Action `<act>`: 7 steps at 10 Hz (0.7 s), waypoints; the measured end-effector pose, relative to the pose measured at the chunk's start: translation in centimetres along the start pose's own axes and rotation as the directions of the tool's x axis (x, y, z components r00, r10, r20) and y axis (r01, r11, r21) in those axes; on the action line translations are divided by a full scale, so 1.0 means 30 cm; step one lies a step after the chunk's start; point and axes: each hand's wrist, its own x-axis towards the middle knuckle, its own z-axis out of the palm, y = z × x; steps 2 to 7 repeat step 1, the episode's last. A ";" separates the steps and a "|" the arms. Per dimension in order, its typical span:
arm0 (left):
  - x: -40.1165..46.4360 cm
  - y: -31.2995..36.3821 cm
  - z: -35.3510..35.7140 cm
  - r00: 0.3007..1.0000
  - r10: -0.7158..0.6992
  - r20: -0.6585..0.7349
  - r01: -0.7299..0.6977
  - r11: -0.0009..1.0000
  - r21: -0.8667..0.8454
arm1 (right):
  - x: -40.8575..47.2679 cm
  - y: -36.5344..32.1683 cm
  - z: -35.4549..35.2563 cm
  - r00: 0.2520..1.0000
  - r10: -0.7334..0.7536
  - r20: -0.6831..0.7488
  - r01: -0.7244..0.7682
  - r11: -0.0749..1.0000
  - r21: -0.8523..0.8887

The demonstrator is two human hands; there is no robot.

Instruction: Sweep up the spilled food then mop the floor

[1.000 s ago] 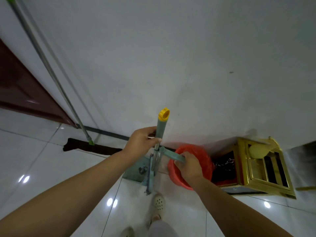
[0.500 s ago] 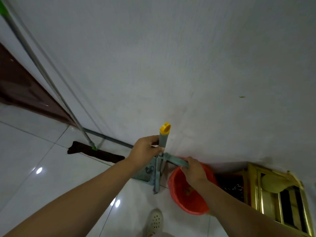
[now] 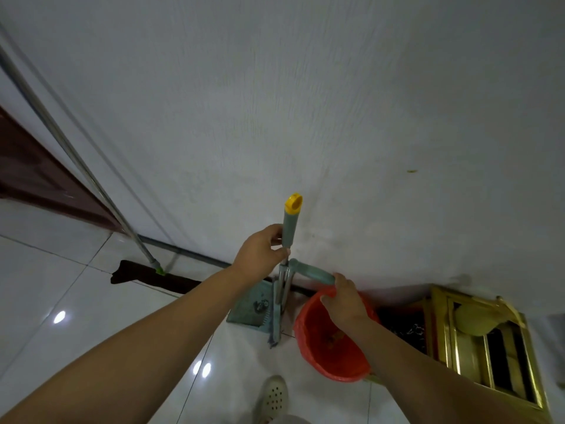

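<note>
- Left hand (image 3: 260, 255) clamped around upright broom handle (image 3: 289, 228), just below its yellow cap.
- Right hand (image 3: 344, 296) grips angled dustpan handle (image 3: 312, 270); dustpan (image 3: 250, 307) rests on floor by wall, beside red bin (image 3: 330, 359).
- Both likely light, stiff plastic; hold at the handles.
- Mop (image 3: 76, 160) leans against wall, untouched.

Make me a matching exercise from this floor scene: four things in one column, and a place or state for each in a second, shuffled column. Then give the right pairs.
Things
1. mop
2. broom handle
3. red bin
4. gold box

Places or states
A. on the floor at far right, beside the wall
B. gripped by the left hand
C. leaning against the wall at left, touched by no hand
D. under the right hand, next to the dustpan

Pairs: 1-C, 2-B, 3-D, 4-A
</note>
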 end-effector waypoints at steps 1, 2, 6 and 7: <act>-0.022 0.011 -0.003 1.000 -0.028 0.008 0.028 1.000 -0.006 | -0.058 0.030 0.003 0.999 0.020 -0.030 -0.022 0.999 -0.041; -0.022 0.011 -0.003 1.000 -0.028 0.008 0.028 1.000 -0.006 | -0.058 0.030 0.003 0.999 0.020 -0.030 -0.022 0.999 -0.041; -0.022 0.011 -0.003 1.000 -0.028 0.008 0.028 1.000 -0.006 | -0.058 0.030 0.003 0.999 0.020 -0.030 -0.022 0.999 -0.041; -0.022 0.011 -0.003 1.000 -0.028 0.008 0.028 1.000 -0.006 | -0.058 0.030 0.003 0.999 0.020 -0.030 -0.022 0.999 -0.041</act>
